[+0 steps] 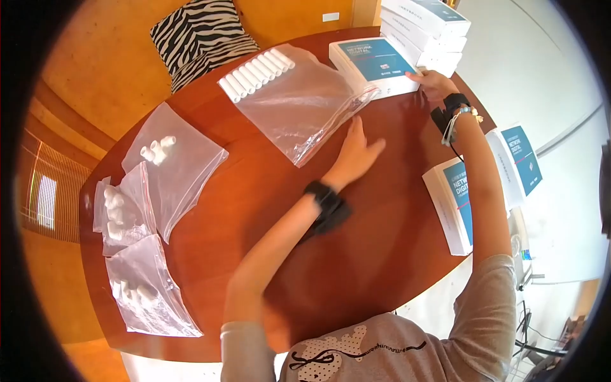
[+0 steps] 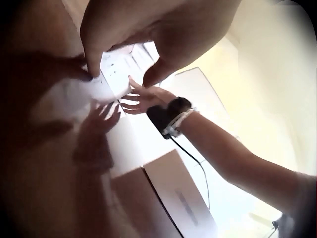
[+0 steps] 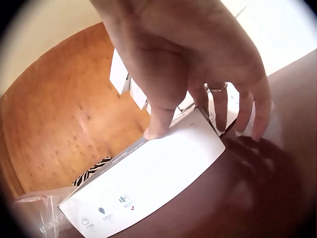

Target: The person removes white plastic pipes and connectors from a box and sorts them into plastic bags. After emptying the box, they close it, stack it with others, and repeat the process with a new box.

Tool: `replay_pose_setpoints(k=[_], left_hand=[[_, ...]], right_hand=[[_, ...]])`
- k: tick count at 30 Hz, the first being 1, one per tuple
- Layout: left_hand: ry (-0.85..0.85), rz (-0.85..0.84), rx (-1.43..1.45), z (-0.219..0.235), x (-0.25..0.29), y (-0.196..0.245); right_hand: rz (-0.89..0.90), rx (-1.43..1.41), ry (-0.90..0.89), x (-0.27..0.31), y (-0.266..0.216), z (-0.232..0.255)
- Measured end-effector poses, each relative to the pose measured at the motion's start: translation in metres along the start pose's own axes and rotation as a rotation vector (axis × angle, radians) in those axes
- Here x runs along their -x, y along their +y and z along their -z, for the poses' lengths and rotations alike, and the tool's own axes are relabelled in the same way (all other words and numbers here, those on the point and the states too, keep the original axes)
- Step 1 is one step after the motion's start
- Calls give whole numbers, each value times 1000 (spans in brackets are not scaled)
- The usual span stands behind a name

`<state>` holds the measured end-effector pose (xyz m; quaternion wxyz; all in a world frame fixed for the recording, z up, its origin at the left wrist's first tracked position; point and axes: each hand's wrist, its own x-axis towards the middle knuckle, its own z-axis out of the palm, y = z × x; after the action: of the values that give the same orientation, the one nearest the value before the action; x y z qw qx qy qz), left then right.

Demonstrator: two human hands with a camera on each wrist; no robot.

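Note:
In the head view a blue-and-white box point(image 1: 377, 60) lies at the table's far edge, beside a stack of similar boxes point(image 1: 425, 32). My right hand point(image 1: 435, 85) is at its right end; in the right wrist view the thumb of that hand point(image 3: 193, 64) rests on the top edge of the box point(image 3: 148, 173), the other fingers reaching down past its end. My left hand point(image 1: 358, 159), slightly blurred, is over the table with fingers extended and holds nothing, just below the clear zip bag point(image 1: 286, 108) with a row of white tubes point(image 1: 254, 73).
Three more clear bags with white pieces lie on the left: an upper one point(image 1: 184, 159), a middle one point(image 1: 137, 204) and a lower one point(image 1: 149, 286). Two blue-and-white boxes, one nearer point(image 1: 449, 210) and one farther right point(image 1: 519, 159), are beside my right forearm. A zebra-patterned cushion point(image 1: 197, 38) is beyond the table.

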<state>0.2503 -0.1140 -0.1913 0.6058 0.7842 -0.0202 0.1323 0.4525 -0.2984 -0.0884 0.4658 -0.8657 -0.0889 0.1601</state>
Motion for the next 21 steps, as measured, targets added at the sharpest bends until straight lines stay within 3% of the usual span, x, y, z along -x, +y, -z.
replay_pose_setpoints(k=[2, 4, 5, 7, 9, 10, 12, 14, 16, 19, 21], left_hand=[[278, -284, -202, -11, -62, -22], [256, -69, -136, -3, -94, -13], [247, 43, -100, 1, -101, -6], [92, -11, -114, 3, -100, 1], [42, -33, 18, 9, -91, 4], [-2, -91, 11, 16, -82, 2], [-83, -216, -4, 37, -57, 30], [-173, -153, 116, 45, -48, 21], [-262, -50, 250, 63, -20, 42], [-200, -51, 198, 79, 23, 47], [-183, -38, 115, 94, 61, 67]], right_hand=[[78, -52, 37, -7, 10, -5], [54, -56, -52, -12, 15, 1], [10, -17, 13, -16, 16, -1], [6, 68, 31, -18, 21, -1], [96, 162, -70, -13, 23, 10], [-67, 553, -131, -22, 13, 17], [20, 432, -291, 0, 15, 16], [-40, 643, -413, 25, 3, 9], [145, 513, -599, 66, -13, -2], [213, 830, -545, 135, -44, -18], [205, 749, -625, 171, -51, -24]])
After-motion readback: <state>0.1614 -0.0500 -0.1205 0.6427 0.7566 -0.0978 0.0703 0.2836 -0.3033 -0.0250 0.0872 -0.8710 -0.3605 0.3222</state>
